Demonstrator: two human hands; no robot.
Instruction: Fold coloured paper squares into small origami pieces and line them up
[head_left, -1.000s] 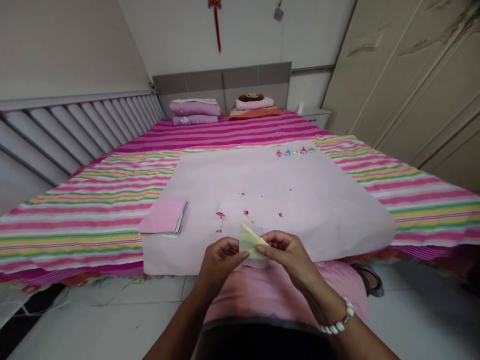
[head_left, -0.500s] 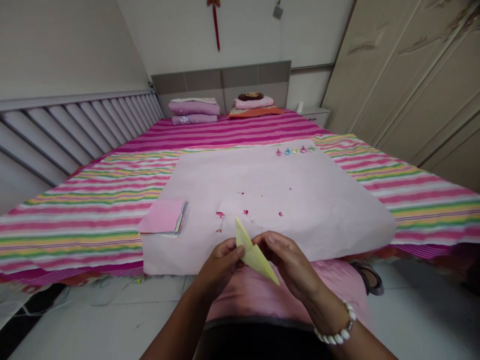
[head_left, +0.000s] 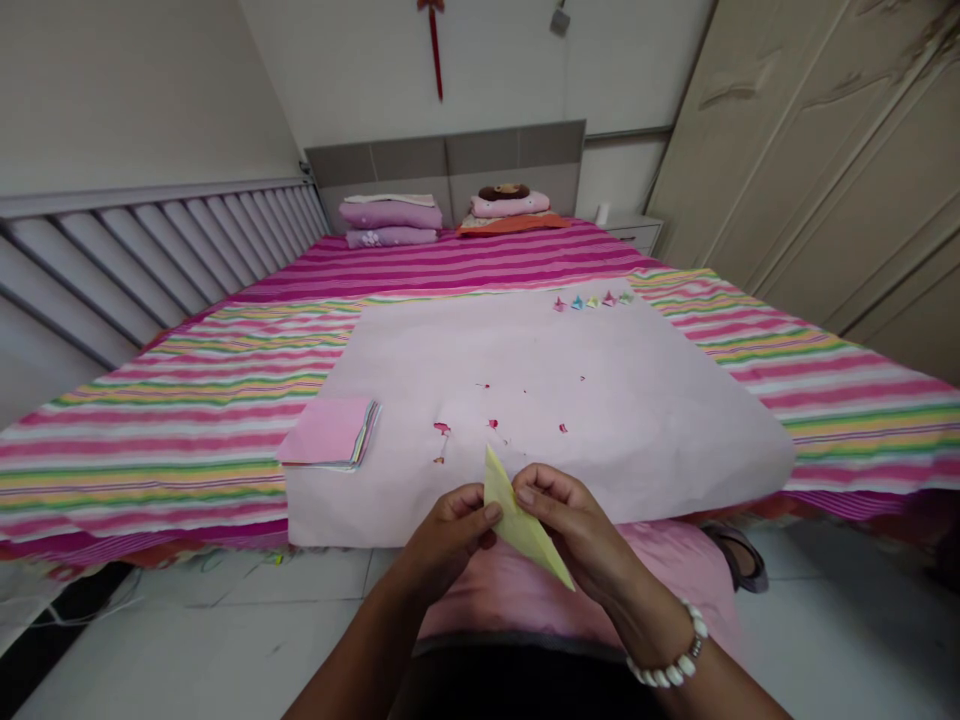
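A yellow sheet of origami paper (head_left: 521, 530), folded into a long triangle, is held up between my hands near the bed's front edge. My left hand (head_left: 457, 522) pinches its left side, thumb on top. My right hand (head_left: 562, 515) grips the upper right edge between thumb and fingers; a bead bracelet circles that wrist. Beyond my hands a large pale sheet (head_left: 570, 350) covers the middle of the bed. On its left lies a stack of coloured square paper (head_left: 330, 432), pink uppermost.
Several small folded paper figures (head_left: 592, 301) stand in a row at the sheet's far right. Torn holes (head_left: 442, 428) mark the sheet. A pink cushion (head_left: 667, 570) is below my hands, with a shoe (head_left: 739, 558) beside it. Folded bedding (head_left: 394, 215) lies by the headboard.
The folded yellow paper has moved slightly right and down. My right thumb has come down onto the paper's edge, where before that hand was more open.
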